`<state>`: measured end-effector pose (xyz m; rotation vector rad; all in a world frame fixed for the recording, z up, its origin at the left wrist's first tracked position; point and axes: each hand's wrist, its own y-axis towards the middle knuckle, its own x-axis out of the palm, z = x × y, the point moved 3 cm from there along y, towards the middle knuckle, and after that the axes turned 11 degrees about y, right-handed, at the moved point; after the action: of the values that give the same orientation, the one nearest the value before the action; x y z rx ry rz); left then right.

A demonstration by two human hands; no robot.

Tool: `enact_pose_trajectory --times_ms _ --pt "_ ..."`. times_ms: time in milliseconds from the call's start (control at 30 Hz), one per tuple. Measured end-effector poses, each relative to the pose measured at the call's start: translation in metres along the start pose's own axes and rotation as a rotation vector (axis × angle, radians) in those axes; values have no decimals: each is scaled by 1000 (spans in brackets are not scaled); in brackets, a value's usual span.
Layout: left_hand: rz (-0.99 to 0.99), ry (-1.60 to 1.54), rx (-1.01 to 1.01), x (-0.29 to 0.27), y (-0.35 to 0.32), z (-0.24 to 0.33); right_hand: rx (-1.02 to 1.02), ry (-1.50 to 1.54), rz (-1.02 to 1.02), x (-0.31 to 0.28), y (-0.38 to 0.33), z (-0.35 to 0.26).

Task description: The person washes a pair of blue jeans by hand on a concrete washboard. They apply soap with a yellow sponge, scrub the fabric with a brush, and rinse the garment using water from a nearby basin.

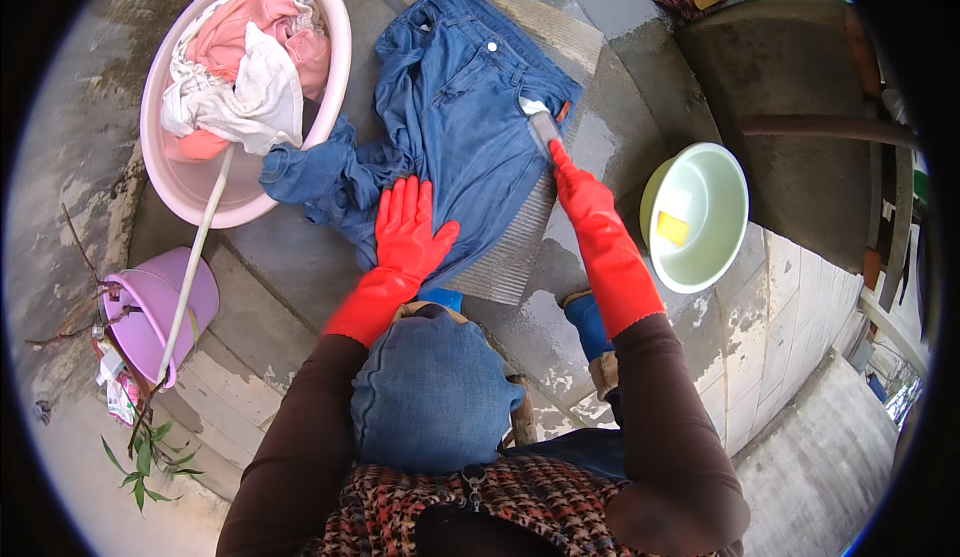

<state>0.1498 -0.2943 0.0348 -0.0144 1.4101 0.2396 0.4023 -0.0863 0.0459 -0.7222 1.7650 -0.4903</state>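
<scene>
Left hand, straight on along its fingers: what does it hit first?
Rumpled denim of the blue jeans: the left hand appears to lie flat on them, with folds just ahead. Fold height is hard to judge from above.

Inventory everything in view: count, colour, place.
ribbed mat: 1, grey, centre
jeans: 1, blue, partly on mat
scrubber: 1, grey, on jeans
large basin: 1, pink, upper left
clothes: several, pink, white, inside it
small basin: 1, green, right
block: 1, yellow, inside it
bucket: 1, purple, lower left
pole: 1, pale, left
leaves: several, green, lower left
panel: 1, dark, right
sleeves: 2, brown, lower edge
left hand: 1, red glove, on jeans
right hand: 1, red glove, gripping scrubber
</scene>
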Motion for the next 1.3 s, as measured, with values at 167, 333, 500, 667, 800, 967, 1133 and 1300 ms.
enact_pose_trajectory --times_ms 167,333,500,667,800,967,1133,1300 --pt "-32 -1 -17 -3 1 -1 -113 303 303 -8 91 19" --pt "-116 46 -5 1 0 1 81 547 390 55 -26 48" --pt "-98 96 43 6 -2 3 120 411 418 54 -84 85" --pt "-21 98 92 6 0 3 26 322 1002 -41 -62 214" --pt "-7 115 103 7 -1 3 281 -341 402 -48 -24 316" --pt "-76 125 72 6 -5 1 90 -438 404 -18 0 343" --pt "-56 116 89 2 -1 3 389 -137 443 -63 -7 310" --pt "-108 83 27 0 0 4 10 827 631 -142 -29 187"
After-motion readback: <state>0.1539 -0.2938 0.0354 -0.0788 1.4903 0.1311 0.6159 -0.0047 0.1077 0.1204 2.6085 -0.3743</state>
